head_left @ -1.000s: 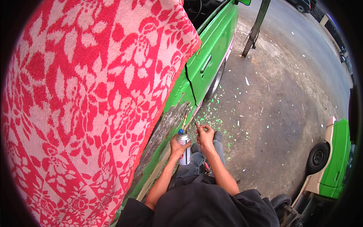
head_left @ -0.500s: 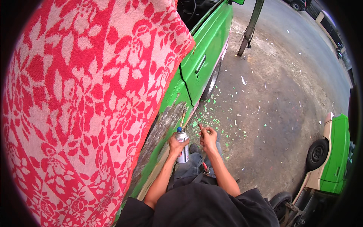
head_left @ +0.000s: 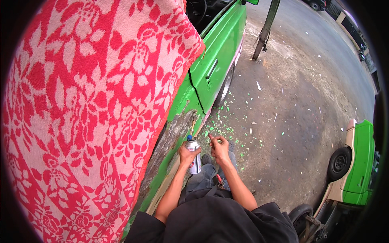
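My left hand (head_left: 188,155) is wrapped round a white gas torch canister (head_left: 195,162), which stands upright beside the car. On its top sits a brass torch nozzle (head_left: 193,126) with a blue knob, directed at the car's side. My right hand (head_left: 220,148) grips a thin screwdriver-like scraper (head_left: 210,135) by its handle; the slim shaft reaches toward the lower panel, and whether its tip touches cannot be made out. In front of both hands is the green car (head_left: 212,60), with a stripped, greyish patch (head_left: 172,129) on its side panel.
A red and pink floral towel (head_left: 93,109) drapes over the car on the left. Green paint flakes (head_left: 227,129) litter the ground. A post (head_left: 266,30) stands ahead, a second green vehicle (head_left: 358,162) with a wheel at right, and a loose-looking wheel (head_left: 300,216) near my right side.
Both hands, with the torch and scraper, have shifted slightly left in view, along with the whole scene. The scraper's handle now tilts more to the left. Both grips remain the same.
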Demonstrator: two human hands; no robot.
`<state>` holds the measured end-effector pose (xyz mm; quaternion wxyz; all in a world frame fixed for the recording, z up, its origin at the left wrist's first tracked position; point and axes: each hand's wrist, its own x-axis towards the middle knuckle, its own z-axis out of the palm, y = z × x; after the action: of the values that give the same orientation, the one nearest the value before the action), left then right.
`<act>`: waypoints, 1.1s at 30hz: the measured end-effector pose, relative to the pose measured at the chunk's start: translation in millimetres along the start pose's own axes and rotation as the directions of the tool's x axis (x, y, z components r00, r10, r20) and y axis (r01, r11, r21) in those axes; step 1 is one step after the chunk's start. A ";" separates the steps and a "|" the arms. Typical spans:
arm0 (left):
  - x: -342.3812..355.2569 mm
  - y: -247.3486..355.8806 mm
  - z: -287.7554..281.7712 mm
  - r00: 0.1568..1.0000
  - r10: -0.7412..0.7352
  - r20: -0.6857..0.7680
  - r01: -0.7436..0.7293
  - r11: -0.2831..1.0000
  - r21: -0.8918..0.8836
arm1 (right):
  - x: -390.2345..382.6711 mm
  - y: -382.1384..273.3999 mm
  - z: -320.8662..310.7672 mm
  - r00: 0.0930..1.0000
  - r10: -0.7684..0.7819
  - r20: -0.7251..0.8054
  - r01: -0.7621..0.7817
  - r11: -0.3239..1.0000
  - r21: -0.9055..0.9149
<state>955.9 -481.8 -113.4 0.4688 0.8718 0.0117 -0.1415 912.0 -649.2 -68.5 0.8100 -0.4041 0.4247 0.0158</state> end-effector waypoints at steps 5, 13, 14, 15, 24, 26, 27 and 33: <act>-5.9 14.4 -6.4 0.999 -0.032 0.029 0.032 0.999 0.004 | 1.9 1.0 12.2 0.999 0.013 0.033 -0.013 1.000 0.000; -21.6 0.5 -13.6 1.000 0.012 -0.008 -0.013 0.990 -0.140 | 6.0 7.1 27.4 0.999 -0.006 0.033 0.007 0.999 -0.032; -22.8 -0.2 -13.5 1.000 0.027 -0.013 -0.028 0.991 -0.128 | 5.8 8.1 26.7 0.999 -0.016 0.030 0.017 0.999 -0.043; -24.2 -2.2 -13.3 0.999 0.041 -0.018 -0.043 0.993 -0.113 | 7.9 8.2 28.0 1.000 -0.015 0.021 0.016 0.999 -0.038; -25.2 3.0 -14.5 0.994 0.105 0.012 -0.104 0.994 -0.024 | 5.8 11.1 38.6 0.998 -0.055 -0.022 0.054 0.996 -0.067; -25.7 0.3 -14.6 0.993 0.112 0.018 -0.113 0.993 0.025 | 20.0 9.5 41.0 0.999 -0.021 -0.031 0.021 1.000 -0.003; -26.0 -1.2 -15.2 0.995 0.102 0.017 -0.102 0.994 0.023 | 22.1 7.1 43.4 0.999 -0.001 -0.032 0.002 1.000 0.026; -29.3 -0.2 -20.7 1.000 0.003 -0.003 -0.003 0.999 -0.042 | 0.9 -2.4 36.8 0.999 0.030 0.016 -0.030 0.999 -0.036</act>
<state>932.6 -461.4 -95.3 0.4870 0.8621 0.0142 -0.1392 938.3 -626.5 -56.0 0.8057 -0.4120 0.4238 0.0387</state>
